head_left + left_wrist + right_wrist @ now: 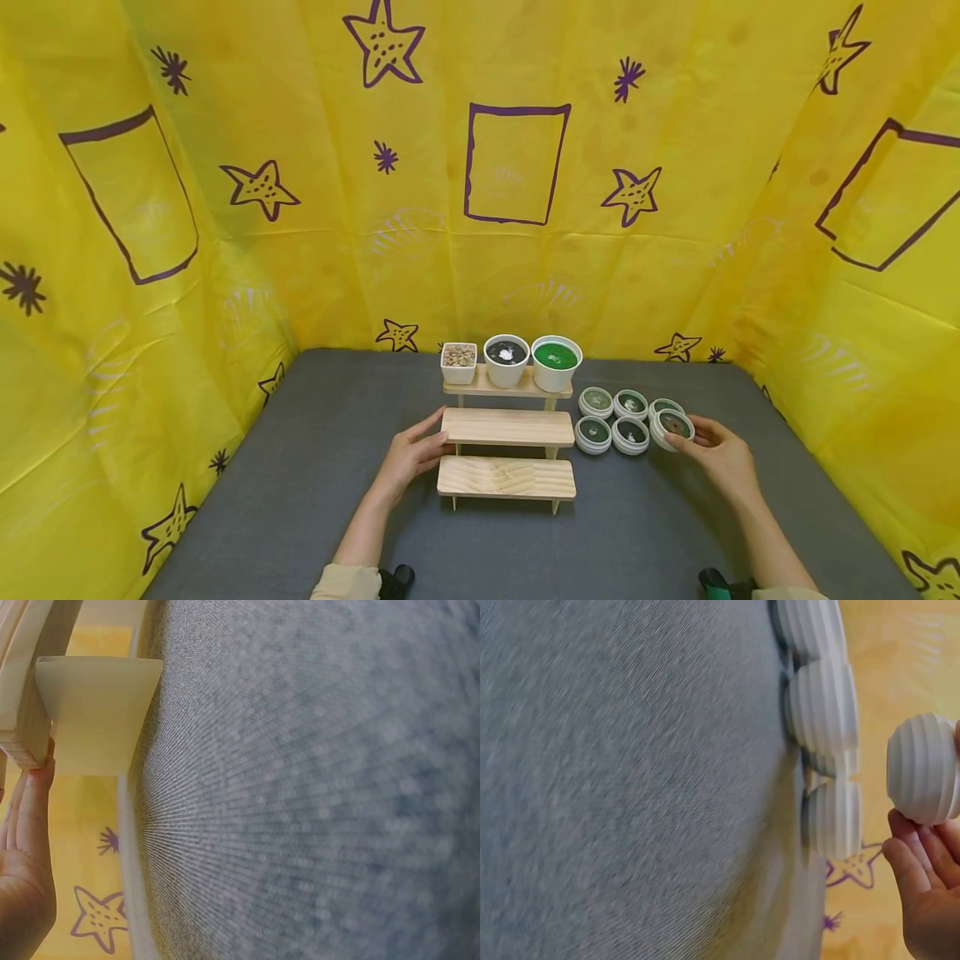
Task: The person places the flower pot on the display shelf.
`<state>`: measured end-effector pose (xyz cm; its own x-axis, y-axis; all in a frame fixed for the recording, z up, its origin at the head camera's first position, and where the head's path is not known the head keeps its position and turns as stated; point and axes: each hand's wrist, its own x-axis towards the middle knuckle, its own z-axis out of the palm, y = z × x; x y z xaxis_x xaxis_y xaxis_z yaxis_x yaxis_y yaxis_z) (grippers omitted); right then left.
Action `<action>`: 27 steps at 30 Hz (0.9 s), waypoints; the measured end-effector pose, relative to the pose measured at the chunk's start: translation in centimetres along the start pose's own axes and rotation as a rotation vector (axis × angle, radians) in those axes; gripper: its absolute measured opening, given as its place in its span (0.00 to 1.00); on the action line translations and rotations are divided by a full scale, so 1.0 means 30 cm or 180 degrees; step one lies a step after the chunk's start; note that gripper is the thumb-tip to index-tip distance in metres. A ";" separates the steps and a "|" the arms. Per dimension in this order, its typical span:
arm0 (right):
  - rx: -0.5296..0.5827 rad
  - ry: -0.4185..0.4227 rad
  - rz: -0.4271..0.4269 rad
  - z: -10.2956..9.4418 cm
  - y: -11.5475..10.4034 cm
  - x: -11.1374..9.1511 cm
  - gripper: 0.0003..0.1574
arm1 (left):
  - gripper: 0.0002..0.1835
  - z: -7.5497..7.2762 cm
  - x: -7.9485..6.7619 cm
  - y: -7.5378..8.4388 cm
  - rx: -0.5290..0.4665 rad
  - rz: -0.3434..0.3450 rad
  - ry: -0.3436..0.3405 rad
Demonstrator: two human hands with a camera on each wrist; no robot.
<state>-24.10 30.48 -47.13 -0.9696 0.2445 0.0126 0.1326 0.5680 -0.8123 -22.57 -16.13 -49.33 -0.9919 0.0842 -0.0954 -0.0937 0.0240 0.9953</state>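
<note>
Left hand [405,458] stretches forward, fingers [34,814] nearly straight, touching the middle shelf [507,427] at its end. Right hand [723,458], angled inward, pinches a jar [673,427] above the bench [322,467]!

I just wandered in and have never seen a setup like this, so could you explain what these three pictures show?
No robot works here: these are a person's two bare hands. The wide picture is taken from the person's head, looking forward and down; the two close-ups are taken from the left and right wrists. On the grey table stands a three-step wooden stand with three white pots on its highest step. Five small jars sit to its right. The left hand touches the end of the middle step; the right hand holds a sixth jar in its fingers, above the table.
</note>
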 end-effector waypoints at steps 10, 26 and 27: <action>0.0090 -0.0153 -0.0136 0.028 -0.088 -0.018 0.47 | 0.32 0.003 0.002 0.002 -0.0016 -0.0027 0.0028; 0.0248 -0.0354 -0.0543 0.113 -0.205 -0.059 0.40 | 0.32 0.000 0.003 -0.003 0.0023 -0.0029 0.0028; 0.0273 -0.0372 -0.0562 0.117 -0.211 -0.062 0.40 | 0.33 0.001 0.004 -0.004 0.0020 -0.0025 0.0021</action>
<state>-23.85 23.68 -44.07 -0.9941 0.0515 0.0954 -0.0545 0.5237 -0.8501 -22.68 -16.11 -49.45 -0.9917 0.0774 -0.1030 -0.1009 0.0310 0.9944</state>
